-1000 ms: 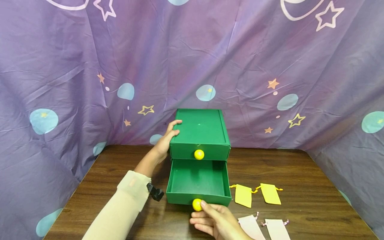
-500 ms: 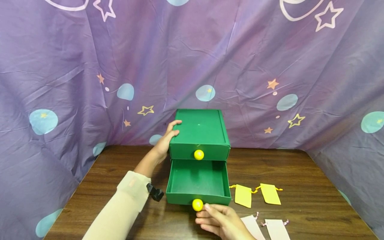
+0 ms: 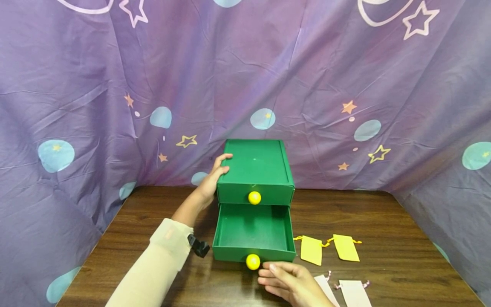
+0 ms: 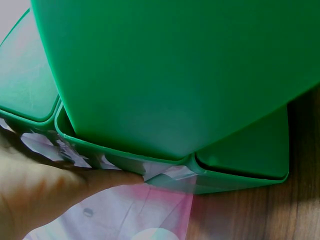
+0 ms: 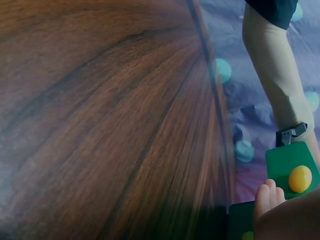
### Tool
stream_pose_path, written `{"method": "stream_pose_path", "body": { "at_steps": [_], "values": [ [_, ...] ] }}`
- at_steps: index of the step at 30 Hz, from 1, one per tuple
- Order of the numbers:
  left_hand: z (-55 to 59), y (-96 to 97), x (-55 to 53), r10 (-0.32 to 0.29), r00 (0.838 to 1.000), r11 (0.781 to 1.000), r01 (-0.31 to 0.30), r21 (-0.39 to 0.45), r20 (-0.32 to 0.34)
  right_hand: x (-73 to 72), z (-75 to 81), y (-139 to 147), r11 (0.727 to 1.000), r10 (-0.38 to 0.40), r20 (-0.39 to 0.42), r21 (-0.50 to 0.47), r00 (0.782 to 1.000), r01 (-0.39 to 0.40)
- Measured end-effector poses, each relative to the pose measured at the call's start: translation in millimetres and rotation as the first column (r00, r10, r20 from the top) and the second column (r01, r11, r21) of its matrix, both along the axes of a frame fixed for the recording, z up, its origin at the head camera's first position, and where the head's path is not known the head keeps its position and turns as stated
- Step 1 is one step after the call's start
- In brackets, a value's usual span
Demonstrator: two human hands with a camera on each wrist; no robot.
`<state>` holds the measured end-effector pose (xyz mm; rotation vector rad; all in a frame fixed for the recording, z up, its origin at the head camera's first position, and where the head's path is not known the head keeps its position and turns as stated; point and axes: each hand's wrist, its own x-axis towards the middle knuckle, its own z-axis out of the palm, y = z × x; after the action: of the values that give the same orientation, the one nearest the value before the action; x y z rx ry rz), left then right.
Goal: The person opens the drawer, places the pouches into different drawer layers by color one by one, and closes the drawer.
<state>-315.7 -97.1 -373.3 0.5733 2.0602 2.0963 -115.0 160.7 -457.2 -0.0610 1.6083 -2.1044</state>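
A green drawer cabinet [image 3: 255, 162] stands on the table, its upper drawer [image 3: 274, 194] closed. The lower drawer [image 3: 254, 226] is pulled out and nothing lies in it. My left hand [image 3: 211, 181] holds the cabinet's left side, two digits bent over the top edge. In the left wrist view one digit of that hand [image 4: 65, 192] lies along the side wall. My right hand [image 3: 293, 283] is just right of the lower yellow knob [image 3: 253, 262], apart from it, its fingers loosely extended and holding nothing.
Two yellow drawstring pouches [image 3: 311, 250] lie right of the drawer. Nearer are two pale pink drawstring pouches [image 3: 354, 293], one partly covered by my right hand. A purple curtain [image 3: 326, 76] with stars hangs behind the wooden table [image 3: 399, 256].
My right thumb and fingers have let go of the lower knob and moved a little to the right. My left hand, the cabinet and the drawer keep their places.
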Motion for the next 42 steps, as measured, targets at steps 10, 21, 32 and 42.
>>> {"method": "stream_pose_path", "body": {
  "at_steps": [10,21,32,42],
  "values": [
    [1.8,0.0,1.9,0.003,1.0,1.0,-0.003,0.003,0.001,1.5,-2.1,10,1.0,-0.003,-0.037,0.006,0.999,0.003],
    [1.2,-0.2,2.3,-0.002,1.0,1.0,0.002,0.014,0.016,4.5,-7.6,23,1.0,-0.015,-0.045,0.024,0.999,0.016],
    [1.6,-0.1,2.2,-0.001,1.0,1.0,0.001,0.008,0.015,4.7,-15.8,40,1.0,-0.01,-0.056,0.017,0.998,0.011],
    [1.3,-0.1,2.1,-0.002,1.0,1.0,0.002,0.006,0.003,4.0,-18.0,51,0.996,-0.062,-0.079,0.059,0.995,0.066]
  ]
}}
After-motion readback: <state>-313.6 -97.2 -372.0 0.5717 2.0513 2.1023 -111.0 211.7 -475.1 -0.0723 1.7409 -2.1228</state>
